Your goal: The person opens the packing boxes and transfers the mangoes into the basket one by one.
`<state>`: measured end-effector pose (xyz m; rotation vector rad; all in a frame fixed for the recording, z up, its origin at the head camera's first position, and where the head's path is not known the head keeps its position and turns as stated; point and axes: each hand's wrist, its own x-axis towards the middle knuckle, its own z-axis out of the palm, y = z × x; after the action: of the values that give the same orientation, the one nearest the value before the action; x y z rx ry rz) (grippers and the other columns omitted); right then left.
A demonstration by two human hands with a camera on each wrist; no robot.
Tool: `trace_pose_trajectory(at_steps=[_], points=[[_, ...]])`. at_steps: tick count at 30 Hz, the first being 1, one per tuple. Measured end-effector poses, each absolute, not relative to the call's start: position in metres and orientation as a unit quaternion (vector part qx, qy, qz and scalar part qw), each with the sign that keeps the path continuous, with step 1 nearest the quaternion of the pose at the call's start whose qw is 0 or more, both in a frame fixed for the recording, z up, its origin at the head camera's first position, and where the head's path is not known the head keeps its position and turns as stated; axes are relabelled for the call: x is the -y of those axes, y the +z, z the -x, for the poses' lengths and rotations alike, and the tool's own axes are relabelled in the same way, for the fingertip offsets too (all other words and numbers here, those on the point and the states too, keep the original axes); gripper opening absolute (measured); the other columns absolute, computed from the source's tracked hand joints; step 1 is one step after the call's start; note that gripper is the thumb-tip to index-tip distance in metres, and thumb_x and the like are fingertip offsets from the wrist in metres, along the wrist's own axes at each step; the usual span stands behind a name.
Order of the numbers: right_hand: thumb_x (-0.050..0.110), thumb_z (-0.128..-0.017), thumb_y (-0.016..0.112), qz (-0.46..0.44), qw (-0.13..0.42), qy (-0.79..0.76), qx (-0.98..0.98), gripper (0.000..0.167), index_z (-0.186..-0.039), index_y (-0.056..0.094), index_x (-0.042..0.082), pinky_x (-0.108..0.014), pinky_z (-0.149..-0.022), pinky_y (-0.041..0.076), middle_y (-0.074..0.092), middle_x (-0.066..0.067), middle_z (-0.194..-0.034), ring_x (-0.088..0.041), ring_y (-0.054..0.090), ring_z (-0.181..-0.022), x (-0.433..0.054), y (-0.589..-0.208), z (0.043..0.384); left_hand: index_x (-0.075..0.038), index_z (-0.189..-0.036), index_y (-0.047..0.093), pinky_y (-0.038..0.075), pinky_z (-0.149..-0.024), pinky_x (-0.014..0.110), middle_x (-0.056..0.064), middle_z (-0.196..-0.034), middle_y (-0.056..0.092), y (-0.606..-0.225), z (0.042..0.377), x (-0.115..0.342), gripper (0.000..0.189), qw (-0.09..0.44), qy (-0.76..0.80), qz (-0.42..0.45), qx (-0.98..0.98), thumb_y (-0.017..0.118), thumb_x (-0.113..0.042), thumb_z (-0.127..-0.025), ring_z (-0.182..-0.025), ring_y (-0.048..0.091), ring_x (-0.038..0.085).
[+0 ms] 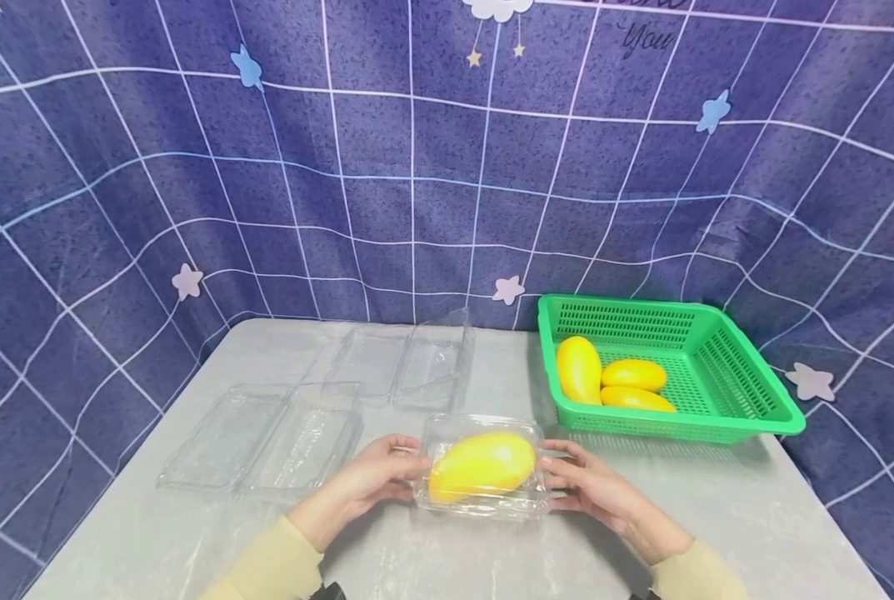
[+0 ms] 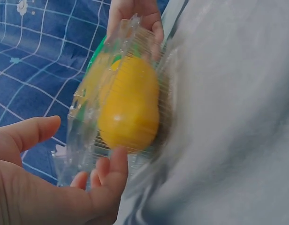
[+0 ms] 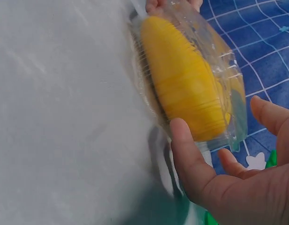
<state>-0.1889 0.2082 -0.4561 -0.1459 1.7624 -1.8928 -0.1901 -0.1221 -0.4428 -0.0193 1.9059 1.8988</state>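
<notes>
A clear plastic clamshell box [image 1: 484, 510] with a yellow mango [image 1: 484, 467] inside sits at the front middle of the table, its lid over the fruit. At its left end is my left hand [image 1: 382, 475], fingers reaching to the box; in the left wrist view its thumb [image 2: 41, 131] stands apart from the plastic. My right hand [image 1: 589, 483] is at the opposite end, fingertips at the box wall. The right wrist view shows the mango [image 3: 182, 79] through the ribbed side, with one finger [image 3: 182, 140] by the near end and the thumb apart.
Two empty clamshell boxes lie unfolded on the grey table [image 1: 447, 558]: one box [image 1: 267, 442] at left, another box [image 1: 402, 358] behind it. A green basket [image 1: 679, 429] with three yellow mangoes [image 1: 577, 371] stands back right. A blue gridded curtain [image 1: 447, 208] hangs behind the table.
</notes>
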Motion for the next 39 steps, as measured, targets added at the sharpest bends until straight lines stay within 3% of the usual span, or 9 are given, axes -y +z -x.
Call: trace_pose_trajectory(at_steps=[12, 21, 30, 39], points=[[0.014, -0.097, 0.049, 0.060, 0.283, -0.731, -0.618, 0.057, -0.140, 0.022, -0.010, -0.041, -0.089, 0.054, 0.058, -0.005, -0.108, -0.020, 0.060, -0.093, -0.217, -0.455, 0.178, 0.000, -0.122, 0.050, 0.052, -0.071, 0.034, 0.016, -0.114, 0.051, -0.421, 0.190, 0.121, 0.049, 0.178, 0.586, -0.021, -0.790, 0.070, -0.017, -0.080, -0.090, 0.053, 0.023], [0.009, -0.096, 0.049, 0.061, 0.316, -0.754, -0.573, 0.044, -0.134, 0.032, -0.006, -0.040, -0.091, 0.053, 0.060, -0.005, -0.101, -0.020, 0.064, -0.091, -0.220, -0.463, 0.170, -0.002, -0.116, 0.054, 0.046, -0.064, 0.025, 0.011, -0.105, 0.055, -0.397, 0.188, 0.101, 0.047, 0.096, 0.490, -0.126, -0.857, 0.075, -0.014, -0.077, -0.084, 0.051, 0.018], [0.004, -0.095, 0.050, 0.057, 0.337, -0.774, -0.533, 0.037, -0.129, 0.037, -0.001, -0.038, -0.095, 0.051, 0.063, -0.006, -0.104, -0.023, 0.065, -0.098, -0.223, -0.467, 0.166, -0.004, -0.113, 0.056, 0.049, -0.076, 0.029, 0.010, -0.105, 0.057, -0.394, 0.184, 0.074, 0.041, 0.057, 0.407, -0.228, -0.882, 0.074, -0.014, -0.077, -0.093, 0.054, 0.022], [0.005, -0.096, 0.049, 0.044, 0.343, -0.778, -0.525, 0.036, -0.129, 0.038, 0.000, -0.040, -0.096, 0.050, 0.063, -0.007, -0.105, -0.024, 0.064, -0.101, -0.219, -0.468, 0.161, -0.006, -0.115, 0.059, 0.048, -0.086, 0.031, 0.006, -0.109, 0.059, -0.397, 0.177, 0.051, 0.047, -0.034, 0.312, -0.276, -0.909, 0.077, -0.021, -0.074, -0.099, 0.052, 0.018]])
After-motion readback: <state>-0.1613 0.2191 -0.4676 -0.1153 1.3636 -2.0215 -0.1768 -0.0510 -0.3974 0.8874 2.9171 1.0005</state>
